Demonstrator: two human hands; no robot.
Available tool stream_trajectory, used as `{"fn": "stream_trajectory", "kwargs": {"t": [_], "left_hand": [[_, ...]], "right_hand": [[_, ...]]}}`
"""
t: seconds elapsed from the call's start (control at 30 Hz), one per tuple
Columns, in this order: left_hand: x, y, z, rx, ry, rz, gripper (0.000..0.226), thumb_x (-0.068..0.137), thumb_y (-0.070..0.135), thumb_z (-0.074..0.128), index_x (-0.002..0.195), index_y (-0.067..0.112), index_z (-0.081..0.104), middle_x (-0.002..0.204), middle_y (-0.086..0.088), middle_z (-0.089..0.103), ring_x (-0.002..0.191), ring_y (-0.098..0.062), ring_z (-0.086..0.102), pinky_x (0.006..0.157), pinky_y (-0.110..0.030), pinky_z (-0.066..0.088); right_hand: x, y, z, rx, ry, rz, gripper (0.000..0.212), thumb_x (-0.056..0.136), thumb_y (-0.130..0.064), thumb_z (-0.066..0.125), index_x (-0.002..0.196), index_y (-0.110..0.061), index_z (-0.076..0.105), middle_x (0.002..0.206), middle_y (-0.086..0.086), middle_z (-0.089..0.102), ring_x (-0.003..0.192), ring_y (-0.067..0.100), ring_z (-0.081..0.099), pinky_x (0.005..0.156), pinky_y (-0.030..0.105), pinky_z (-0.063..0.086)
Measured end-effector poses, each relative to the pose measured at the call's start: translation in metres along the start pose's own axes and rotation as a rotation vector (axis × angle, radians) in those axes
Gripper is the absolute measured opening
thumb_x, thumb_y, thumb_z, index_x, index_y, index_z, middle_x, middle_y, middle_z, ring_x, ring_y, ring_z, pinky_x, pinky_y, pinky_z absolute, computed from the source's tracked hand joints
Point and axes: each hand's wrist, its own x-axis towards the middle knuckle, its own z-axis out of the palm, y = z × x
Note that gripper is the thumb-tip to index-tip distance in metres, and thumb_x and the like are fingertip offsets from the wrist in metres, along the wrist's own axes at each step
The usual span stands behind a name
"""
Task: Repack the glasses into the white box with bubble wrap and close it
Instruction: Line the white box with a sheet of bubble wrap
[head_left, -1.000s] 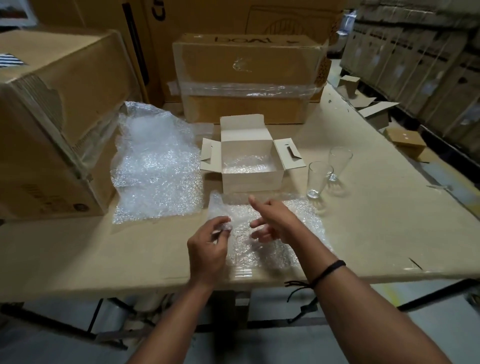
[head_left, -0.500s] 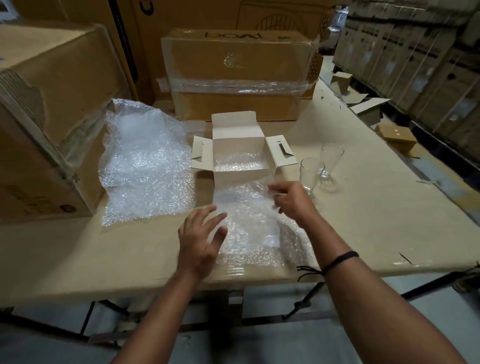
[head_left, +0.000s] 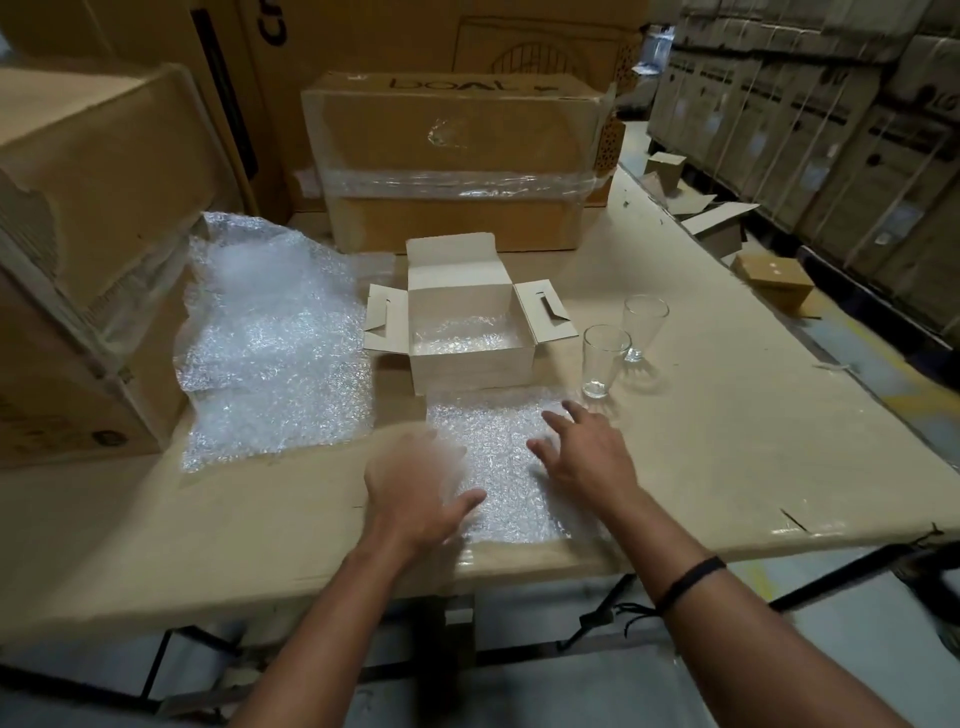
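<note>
The left hand, blurred, and the right hand lie spread flat on a square, knobbly clear bubble-wrap sheet at the cardboard-covered desk's near edge. Just behind it stands the open white cardboard box, bubble-lined. Two clear tapered glasses stand upright beside the box, toward the right edge.

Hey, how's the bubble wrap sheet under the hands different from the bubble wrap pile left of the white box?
The sheet lies flat and spread; the pile is crumpled and heaped. The sheet is smaller than the pile. The left hand and right hand are at the sheet, none at the pile. Both are clear bubble wrap on the table.
</note>
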Motion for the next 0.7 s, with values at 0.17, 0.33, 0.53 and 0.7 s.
{"fn": "stream_trajectory", "kwargs": {"t": [0.17, 0.33, 0.53, 0.7], "left_hand": [[0.006, -0.007, 0.001, -0.041, 0.110, -0.153, 0.061, 0.088, 0.068, 0.039, 0.140, 0.035, 0.044, 0.153, 0.005, 0.033, 0.141, -0.018, 0.020, 0.108, -0.042, 0.015], [0.010, -0.009, 0.001, 0.011, 0.035, -0.203, 0.065, 0.089, 0.068, 0.038, 0.142, 0.030, 0.041, 0.154, 0.002, 0.031, 0.143, -0.019, 0.019, 0.110, -0.045, 0.015], [0.025, 0.007, -0.003, -0.251, 0.131, -0.220, 0.019, 0.085, 0.046, 0.065, 0.095, 0.030, 0.063, 0.116, 0.004, 0.063, 0.118, -0.018, 0.051, 0.102, -0.038, 0.029], [0.028, 0.011, -0.011, -0.864, 0.172, -0.359, 0.022, 0.081, 0.014, 0.075, 0.086, 0.023, 0.056, 0.087, -0.003, 0.067, 0.082, -0.024, 0.067, 0.074, -0.041, 0.056]], "right_hand": [[-0.008, 0.002, 0.001, 0.029, 0.093, 0.266, 0.046, 0.090, -0.047, 0.057, 0.120, -0.013, 0.055, 0.117, 0.012, 0.060, 0.106, 0.032, 0.055, 0.087, 0.040, 0.044], [-0.001, 0.008, -0.008, 0.284, 0.014, 0.367, 0.015, 0.083, -0.029, 0.067, 0.089, -0.015, 0.063, 0.089, 0.004, 0.068, 0.080, 0.026, 0.061, 0.072, 0.033, 0.050], [0.007, 0.022, -0.014, 0.576, 0.006, 0.383, 0.014, 0.084, -0.021, 0.068, 0.075, -0.019, 0.056, 0.073, -0.001, 0.063, 0.074, 0.021, 0.060, 0.065, 0.032, 0.047], [0.006, 0.026, -0.021, 0.735, 0.025, 0.344, 0.027, 0.078, -0.011, 0.077, 0.091, -0.017, 0.053, 0.082, 0.003, 0.061, 0.070, 0.019, 0.059, 0.057, 0.028, 0.044]]}}
